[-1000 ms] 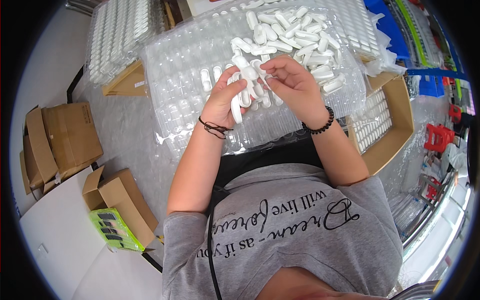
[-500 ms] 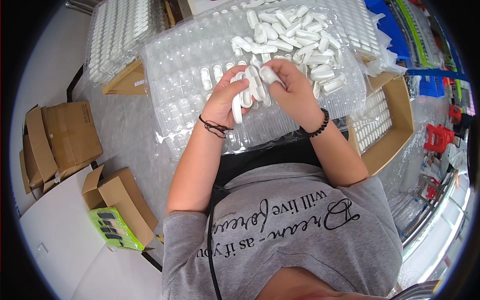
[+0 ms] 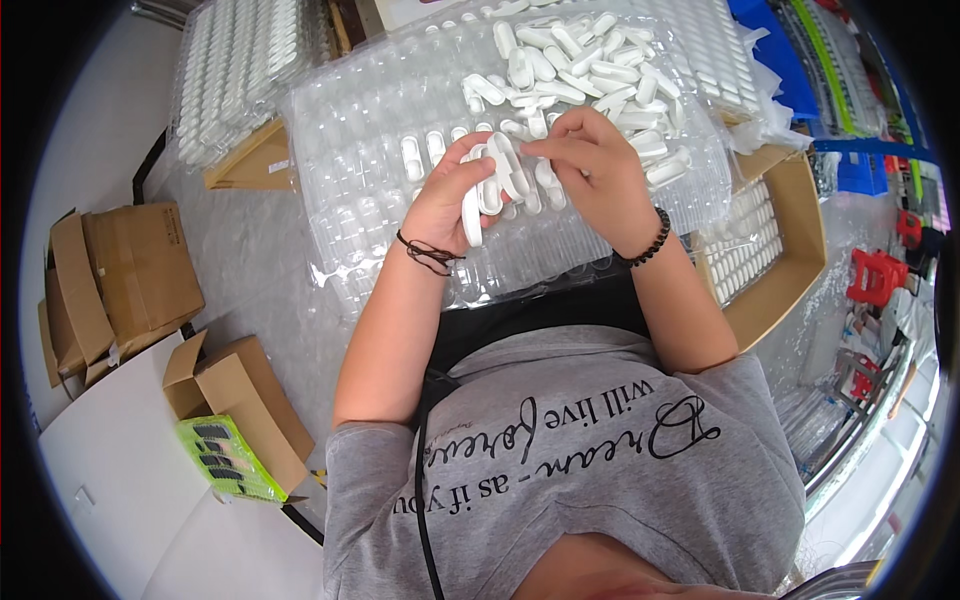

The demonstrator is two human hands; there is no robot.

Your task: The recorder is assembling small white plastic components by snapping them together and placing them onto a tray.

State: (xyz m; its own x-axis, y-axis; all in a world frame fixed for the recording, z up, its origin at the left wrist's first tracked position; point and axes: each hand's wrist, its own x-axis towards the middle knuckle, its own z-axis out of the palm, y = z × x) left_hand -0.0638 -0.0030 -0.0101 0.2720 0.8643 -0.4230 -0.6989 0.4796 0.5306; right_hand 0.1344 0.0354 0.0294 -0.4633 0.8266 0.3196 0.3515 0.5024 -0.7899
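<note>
My left hand (image 3: 452,197) is closed around several white oval plastic shells (image 3: 509,166), bunched together and jutting out past the fingertips. My right hand (image 3: 600,180) hovers just to the right of them, its fingers bent but apart, with nothing visible in its grasp. Beneath both hands lies a clear plastic blister tray (image 3: 352,150) with rows of oval pockets. A few pockets hold white shells (image 3: 411,158) left of my left hand. Under my right fingers another shell (image 3: 550,187) rests on the tray, partly hidden. Loose white shells (image 3: 600,70) are heaped at the tray's far right.
Filled trays are stacked at the far left (image 3: 245,85) and far right (image 3: 708,50). An open carton (image 3: 790,270) with a filled tray stands by my right arm. Cardboard boxes (image 3: 145,270) sit on the left, and a red stool (image 3: 878,274) at right.
My right hand has let go of the white shell it held and shifted slightly right, its fingers opening. The left hand keeps its bunch of shells in nearly the same place.
</note>
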